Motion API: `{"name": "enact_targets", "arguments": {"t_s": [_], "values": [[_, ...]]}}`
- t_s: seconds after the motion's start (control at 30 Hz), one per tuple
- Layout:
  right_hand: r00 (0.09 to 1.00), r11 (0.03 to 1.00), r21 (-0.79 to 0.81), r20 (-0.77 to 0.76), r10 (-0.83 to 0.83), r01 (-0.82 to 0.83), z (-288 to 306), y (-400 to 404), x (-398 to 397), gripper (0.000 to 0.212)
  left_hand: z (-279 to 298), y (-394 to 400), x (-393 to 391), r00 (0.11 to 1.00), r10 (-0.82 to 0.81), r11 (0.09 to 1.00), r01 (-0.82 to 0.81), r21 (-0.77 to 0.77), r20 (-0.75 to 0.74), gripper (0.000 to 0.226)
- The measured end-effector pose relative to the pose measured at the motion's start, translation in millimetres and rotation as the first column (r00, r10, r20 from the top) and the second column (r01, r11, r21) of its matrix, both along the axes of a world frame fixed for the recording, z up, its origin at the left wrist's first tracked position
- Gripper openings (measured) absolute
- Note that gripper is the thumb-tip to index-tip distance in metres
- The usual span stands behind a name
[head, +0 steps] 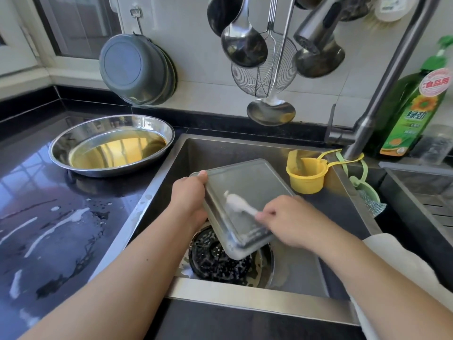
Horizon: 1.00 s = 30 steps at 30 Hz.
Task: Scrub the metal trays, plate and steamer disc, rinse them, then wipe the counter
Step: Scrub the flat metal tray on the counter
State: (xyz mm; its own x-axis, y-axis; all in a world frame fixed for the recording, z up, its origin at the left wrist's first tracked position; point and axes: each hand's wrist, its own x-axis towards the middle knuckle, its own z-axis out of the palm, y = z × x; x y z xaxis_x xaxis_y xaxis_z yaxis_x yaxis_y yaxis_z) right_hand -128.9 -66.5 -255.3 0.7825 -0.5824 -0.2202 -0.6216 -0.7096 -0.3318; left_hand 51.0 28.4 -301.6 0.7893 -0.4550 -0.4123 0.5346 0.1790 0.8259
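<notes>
**Hands on tray, scrubbing under way**

Left hand [190, 192] grips my rectangular metal tray [245, 192], tilted over the sink [257, 300]; right hand [291, 220] pinches a blurred white scrubber [236, 201]. Risk: soapy tray slipping onto steamer disc [213, 261]. Counter [49, 229] wet.

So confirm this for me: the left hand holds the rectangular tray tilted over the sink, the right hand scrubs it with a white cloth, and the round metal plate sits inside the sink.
One detail is wrong. The head view shows the round metal plate on the black counter left of the sink, not inside it. The rest stands: the left hand holds the rectangular tray tilted over the sink and the right hand scrubs it with a white cloth.
</notes>
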Motion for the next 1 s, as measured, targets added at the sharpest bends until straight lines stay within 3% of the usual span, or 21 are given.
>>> {"name": "enact_targets", "arguments": {"t_s": [0.07,0.23,0.37,0.6,0.67,0.77,0.87,1.0], "values": [[0.999,0.998,-0.025,0.023,-0.049,0.049,2,-7,-1,0.049,-1,-1,-1,1.0,-0.004,1.0,0.004,-0.001,-0.003,0.026],[0.995,0.994,0.052,-0.035,0.099,-0.097,-3,18,0,0.048,-1,-2,1,1.0,-0.017,1.0,0.017,0.02,0.008,0.023],[0.998,0.997,-0.063,0.038,-0.046,0.048,1,-6,8,0.05,1,-2,0,1.0,-0.021,1.0,0.021,-0.004,-0.007,0.023],[0.989,0.985,-0.17,0.144,0.04,-0.015,35,13,-13,0.05,34,25,-24,1.0,0.015,0.999,-0.016,-0.041,-0.016,0.029],[0.979,0.987,-0.152,0.185,0.085,-0.057,59,23,-25,0.047,45,44,-33,0.999,0.035,0.997,-0.036,-0.071,-0.019,0.025],[0.969,0.969,-0.182,0.151,0.194,-0.166,77,45,-40,0.022,50,81,-50,0.996,0.078,0.994,-0.081,-0.075,-0.034,0.012],[0.953,0.957,-0.103,0.109,0.282,-0.271,70,68,-50,0.042,45,117,-64,0.995,0.09,0.996,-0.091,-0.019,-0.035,0.028],[0.917,0.914,-0.078,0.012,0.399,-0.397,53,97,-65,0.044,42,150,-72,0.999,0.032,0.999,-0.032,0.013,-0.011,0.025]]}}
